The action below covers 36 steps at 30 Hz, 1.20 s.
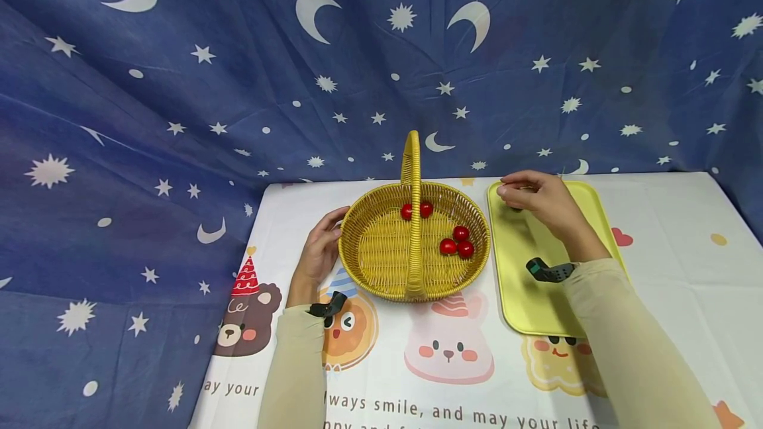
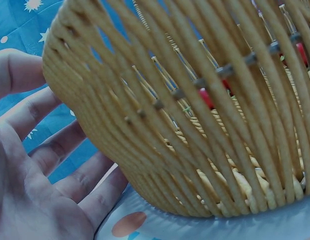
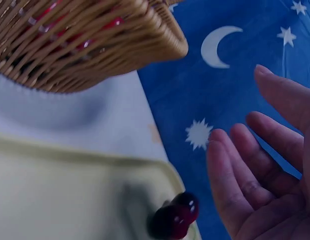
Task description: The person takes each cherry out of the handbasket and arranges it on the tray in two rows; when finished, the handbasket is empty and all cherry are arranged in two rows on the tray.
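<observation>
A yellow wicker basket [image 1: 381, 263] with a tall arched handle stands mid-table, and several glossy red cherries [image 1: 460, 233] lie inside, mostly on its right side. The fingertips of my left hand [image 1: 318, 253] touch the basket's left rim; in the left wrist view its fingers spread against the weave. Over the far left part of a yellow tray [image 1: 518, 296] hovers my right hand [image 1: 545, 204], fingers loosely bent and nothing between them. Two dark red cherries [image 3: 175, 217] sit by the tray's corner in the right wrist view, below and apart from that hand; the head view mostly hides them.
The white tablecloth [image 1: 369, 389] carries printed cartoon animals and lettering. A blue curtain [image 1: 357, 71] with moons and stars hangs behind the table and along its left side. The tray lies close to the basket's right side.
</observation>
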Tool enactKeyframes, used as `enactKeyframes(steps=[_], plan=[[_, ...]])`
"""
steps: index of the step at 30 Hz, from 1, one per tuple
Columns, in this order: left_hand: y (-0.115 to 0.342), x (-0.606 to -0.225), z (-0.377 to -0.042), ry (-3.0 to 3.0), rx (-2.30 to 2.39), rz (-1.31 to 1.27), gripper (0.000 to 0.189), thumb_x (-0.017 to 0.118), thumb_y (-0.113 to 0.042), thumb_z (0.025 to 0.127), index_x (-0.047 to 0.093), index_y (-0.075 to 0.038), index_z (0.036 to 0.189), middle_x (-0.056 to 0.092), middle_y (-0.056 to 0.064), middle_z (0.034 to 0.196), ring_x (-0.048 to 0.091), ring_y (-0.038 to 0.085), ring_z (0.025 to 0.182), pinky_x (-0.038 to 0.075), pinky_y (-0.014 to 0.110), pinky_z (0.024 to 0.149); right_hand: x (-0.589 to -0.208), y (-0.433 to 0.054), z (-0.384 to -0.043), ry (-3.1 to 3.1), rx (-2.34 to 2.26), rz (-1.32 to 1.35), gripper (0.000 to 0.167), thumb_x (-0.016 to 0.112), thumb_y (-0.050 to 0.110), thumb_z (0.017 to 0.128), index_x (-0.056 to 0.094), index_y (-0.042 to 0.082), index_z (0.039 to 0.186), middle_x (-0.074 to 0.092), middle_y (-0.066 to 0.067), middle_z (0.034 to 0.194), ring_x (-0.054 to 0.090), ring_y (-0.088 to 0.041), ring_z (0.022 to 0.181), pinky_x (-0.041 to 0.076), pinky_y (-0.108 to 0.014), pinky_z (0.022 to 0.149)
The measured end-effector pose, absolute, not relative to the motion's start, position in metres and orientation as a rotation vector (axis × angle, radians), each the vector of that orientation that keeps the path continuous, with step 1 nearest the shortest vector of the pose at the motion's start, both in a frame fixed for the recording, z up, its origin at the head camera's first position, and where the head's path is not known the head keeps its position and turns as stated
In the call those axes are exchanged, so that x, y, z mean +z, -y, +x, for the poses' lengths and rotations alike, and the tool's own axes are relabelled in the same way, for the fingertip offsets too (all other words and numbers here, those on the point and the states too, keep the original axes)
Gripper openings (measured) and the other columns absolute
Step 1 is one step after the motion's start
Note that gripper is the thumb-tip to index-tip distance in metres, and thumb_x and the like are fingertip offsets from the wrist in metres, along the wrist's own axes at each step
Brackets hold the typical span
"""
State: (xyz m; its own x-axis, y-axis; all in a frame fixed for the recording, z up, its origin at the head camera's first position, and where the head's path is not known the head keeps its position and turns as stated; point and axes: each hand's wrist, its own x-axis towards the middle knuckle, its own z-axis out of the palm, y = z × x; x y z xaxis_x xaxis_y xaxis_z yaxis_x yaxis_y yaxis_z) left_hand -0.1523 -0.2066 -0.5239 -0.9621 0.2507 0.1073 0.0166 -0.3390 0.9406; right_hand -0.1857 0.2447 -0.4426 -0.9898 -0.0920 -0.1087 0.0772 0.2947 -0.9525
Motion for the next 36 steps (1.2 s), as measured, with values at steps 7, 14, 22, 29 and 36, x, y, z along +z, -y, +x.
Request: enactKeyframes(steps=[7,14,22,29,36], plan=[[0.208,-0.526,-0.153,-1.710,2.433,0.369,0.051,0.044,-0.002,0.097,0.045,0.005,0.148,0.054,0.006,0.139,0.059,0.018,0.118,0.053,0.026,0.095,-0.423,-0.231,-0.189,-2.453,-1.606,-0.078,0.051,0.078,0.042,0.088,0.068,0.009,0.126,0.075,0.002,0.103,0.068,-0.017,0.085,0.058,-0.039,0.076],[0.207,-0.525,-0.153,-1.711,2.435,0.363,0.051,0.044,-0.003,0.097,0.046,0.004,0.148,0.054,0.006,0.139,0.059,0.017,0.118,0.053,0.025,0.095,-0.408,-0.217,-0.192,-2.480,-1.480,-0.204,0.049,0.079,0.040,0.088,0.071,0.010,0.125,0.074,-0.001,0.107,0.066,-0.016,0.088,0.051,-0.030,0.065],[0.207,-0.525,-0.153,-1.705,2.437,0.343,0.051,0.045,-0.003,0.098,0.044,0.006,0.148,0.053,0.006,0.139,0.059,0.016,0.118,0.053,0.024,0.095,-0.397,-0.199,-0.197,-2.498,-1.343,-0.439,0.038,0.080,0.033,0.088,0.075,0.011,0.119,0.075,-0.003,0.111,0.070,-0.014,0.098,0.055,-0.024,0.083],[0.207,-0.524,-0.153,-1.710,2.436,0.353,0.050,0.045,-0.003,0.098,0.045,0.005,0.147,0.054,0.006,0.138,0.059,0.016,0.118,0.052,0.025,0.096,-0.392,-0.180,-0.202,-2.437,-1.219,-0.646,0.031,0.080,0.028,0.089,0.077,0.010,0.114,0.076,-0.005,0.108,0.072,-0.018,0.098,0.057,-0.026,0.084],[0.207,-0.525,-0.153,-1.706,2.439,0.357,0.051,0.045,-0.004,0.098,0.044,0.006,0.148,0.055,0.005,0.138,0.060,0.016,0.117,0.053,0.025,0.095,-0.393,-0.162,-0.206,-2.372,-1.062,-0.797,0.032,0.082,0.028,0.087,0.077,0.009,0.112,0.078,-0.005,0.105,0.074,-0.018,0.096,0.058,-0.032,0.085]])
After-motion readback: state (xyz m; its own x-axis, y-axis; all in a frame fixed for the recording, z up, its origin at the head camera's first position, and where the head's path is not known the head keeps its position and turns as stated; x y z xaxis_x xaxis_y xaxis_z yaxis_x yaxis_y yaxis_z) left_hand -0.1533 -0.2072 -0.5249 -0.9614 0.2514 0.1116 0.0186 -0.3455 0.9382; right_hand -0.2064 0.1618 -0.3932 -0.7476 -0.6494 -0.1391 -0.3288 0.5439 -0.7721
